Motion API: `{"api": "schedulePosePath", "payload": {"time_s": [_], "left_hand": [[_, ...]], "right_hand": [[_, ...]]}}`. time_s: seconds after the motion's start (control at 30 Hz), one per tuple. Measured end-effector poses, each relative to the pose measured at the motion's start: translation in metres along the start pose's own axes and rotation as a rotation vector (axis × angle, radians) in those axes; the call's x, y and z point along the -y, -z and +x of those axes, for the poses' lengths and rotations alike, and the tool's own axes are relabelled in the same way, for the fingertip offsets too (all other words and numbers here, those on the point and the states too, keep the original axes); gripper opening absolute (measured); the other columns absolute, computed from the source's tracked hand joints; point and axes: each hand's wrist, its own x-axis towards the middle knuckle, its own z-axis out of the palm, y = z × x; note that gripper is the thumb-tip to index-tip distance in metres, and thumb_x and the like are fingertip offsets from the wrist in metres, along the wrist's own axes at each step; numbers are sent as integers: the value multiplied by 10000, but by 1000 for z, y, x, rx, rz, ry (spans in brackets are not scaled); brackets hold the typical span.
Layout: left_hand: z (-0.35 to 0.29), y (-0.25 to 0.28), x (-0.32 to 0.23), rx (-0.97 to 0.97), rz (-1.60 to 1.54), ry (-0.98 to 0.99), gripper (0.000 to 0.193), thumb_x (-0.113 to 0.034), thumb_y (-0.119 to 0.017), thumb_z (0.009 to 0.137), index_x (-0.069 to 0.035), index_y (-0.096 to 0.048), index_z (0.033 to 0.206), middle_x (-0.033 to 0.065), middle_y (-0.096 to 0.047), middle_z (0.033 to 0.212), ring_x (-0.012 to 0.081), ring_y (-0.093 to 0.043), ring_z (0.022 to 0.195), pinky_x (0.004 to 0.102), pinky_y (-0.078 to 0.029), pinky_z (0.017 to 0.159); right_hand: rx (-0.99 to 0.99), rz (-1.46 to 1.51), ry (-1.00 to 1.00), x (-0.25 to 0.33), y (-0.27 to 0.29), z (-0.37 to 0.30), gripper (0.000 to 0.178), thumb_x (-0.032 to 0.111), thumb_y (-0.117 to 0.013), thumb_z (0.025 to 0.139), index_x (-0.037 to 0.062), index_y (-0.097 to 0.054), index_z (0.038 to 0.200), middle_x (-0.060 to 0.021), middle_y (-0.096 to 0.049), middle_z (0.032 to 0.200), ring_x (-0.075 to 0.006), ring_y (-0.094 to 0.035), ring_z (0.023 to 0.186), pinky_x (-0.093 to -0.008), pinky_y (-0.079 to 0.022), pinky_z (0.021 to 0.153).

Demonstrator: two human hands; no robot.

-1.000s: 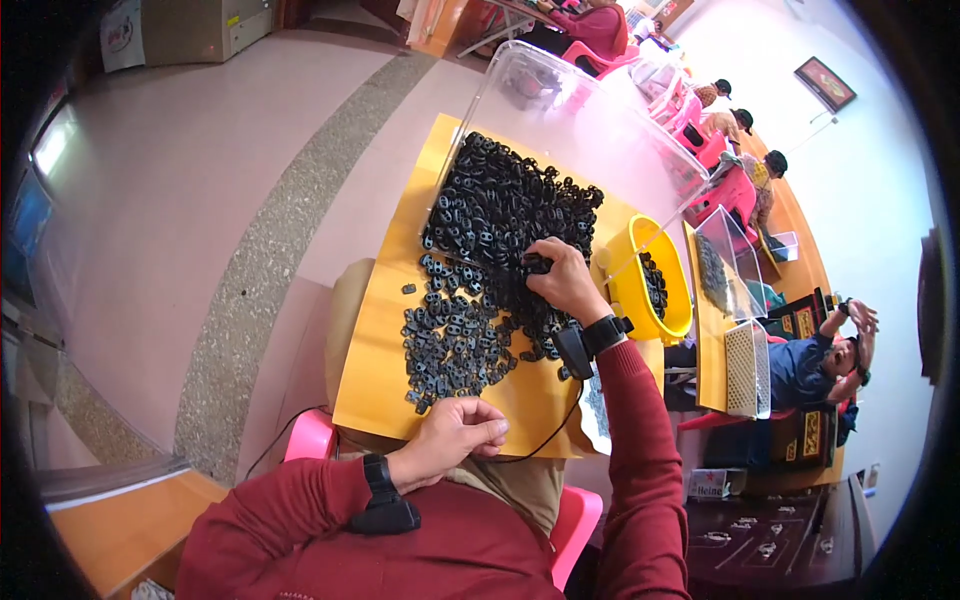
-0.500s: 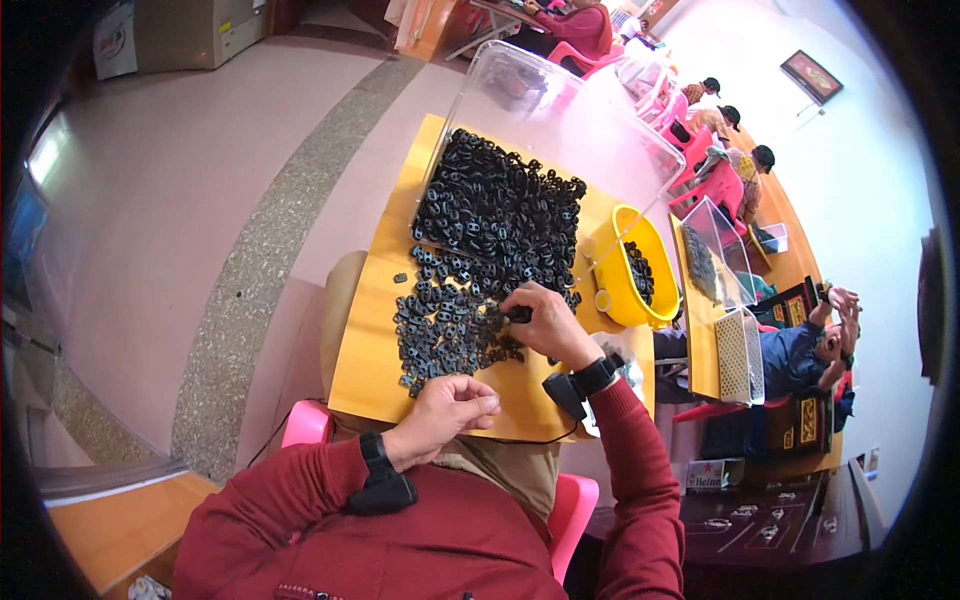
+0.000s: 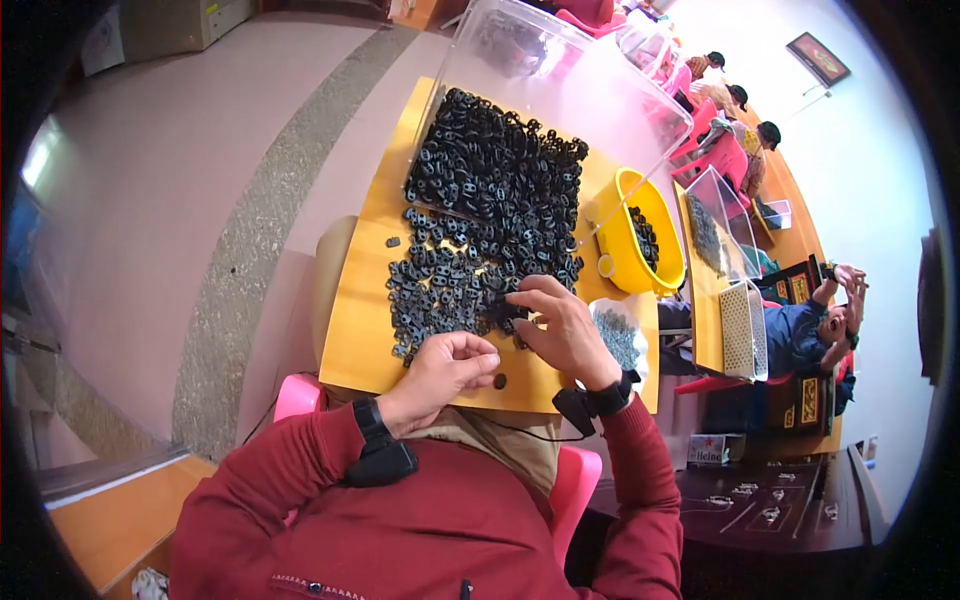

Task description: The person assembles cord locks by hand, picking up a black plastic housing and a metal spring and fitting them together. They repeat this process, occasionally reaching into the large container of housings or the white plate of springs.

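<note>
Small black two-hole plastic pieces (image 3: pixel 440 290) lie spread over the near part of the wooden table (image 3: pixel 355 340). My right hand (image 3: pixel 570 335) is at their right edge, thumb and fingers apart around a few dark pieces. Near the table's front edge, my left hand (image 3: pixel 445 375) has its thumb and fingertips pinched together; whatever they hold, if anything, is hidden. A small dark round piece (image 3: pixel 500 381) lies just right of the left fingertips. Behind the loose pieces, a clear plastic bin (image 3: pixel 650 140) tipped on its side holds a large heap of the same black pieces (image 3: pixel 490 160).
Right of the heap stands a yellow tub (image 3: pixel 620 240) with black pieces inside. A white dish (image 3: pixel 645 350) of small greyish parts is beside my right wrist. Farther right, another table carries a clear bin (image 3: pixel 735 230) and a white perforated basket (image 3: pixel 742 330). A person (image 3: pixel 800 340) raises both arms there.
My right hand has shifted slightly right, its fingers spreading. The dark round piece now shows beside my left hand, and the white dish is less covered. The view has tilted a little.
</note>
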Motion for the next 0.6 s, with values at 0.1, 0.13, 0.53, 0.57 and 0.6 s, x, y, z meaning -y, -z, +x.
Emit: {"api": "schedulePosePath", "payload": {"time_s": [0.1, 0.13, 0.53, 0.57, 0.6], "left_hand": [[0, 2, 1, -8, 21, -21, 148, -110, -628, 909, -6, -617, 1014, 47, -640, 962, 115, -633, 836, 255, -544, 778], [0, 2, 2, -10, 20, -18, 148, -110, -628, 909, -6, -617, 1014, 47, -640, 962, 115, -633, 836, 255, -544, 778], [-4, -2, 9, -24, 120, -100, 180, -84, -622, 905, 8, -613, 1060, 35, -638, 950, 71, -591, 823, 219, -508, 758], [-3, -2, 10, -20, 114, -114, 176, -80, -624, 903, 8, -614, 1055, 30, -632, 939, 67, -573, 801, 221, -499, 738], [-2, -2, 10, -20, 114, -117, 176, -80, -624, 903, 8, -614, 1055, 30, -632, 939, 67, -573, 801, 221, -499, 738]], "right_hand": [[-75, -99, -7, 15, 2, -22, 290, 65, -743, 722, 56, -656, 999, -111, -601, 1050, -240, -649, 775, -315, -535, 658], [-77, -20, -30, 17, -3, -33, 308, 88, -774, 707, 54, -644, 985, -104, -599, 1012, -228, -642, 704, -307, -524, 597], [-116, -110, -49, 7, -44, -61, 174, 131, -675, 795, 96, -611, 953, -85, -573, 821, -300, -610, 648, -389, -494, 557], [-150, -156, -45, 5, -45, -57, 148, 126, -685, 780, 84, -619, 905, -85, -577, 809, -299, -613, 649, -387, -493, 555], [-150, -157, -42, 4, -42, -52, 148, 126, -685, 780, 84, -619, 905, -85, -577, 809, -299, -613, 649, -387, -493, 555]]}}
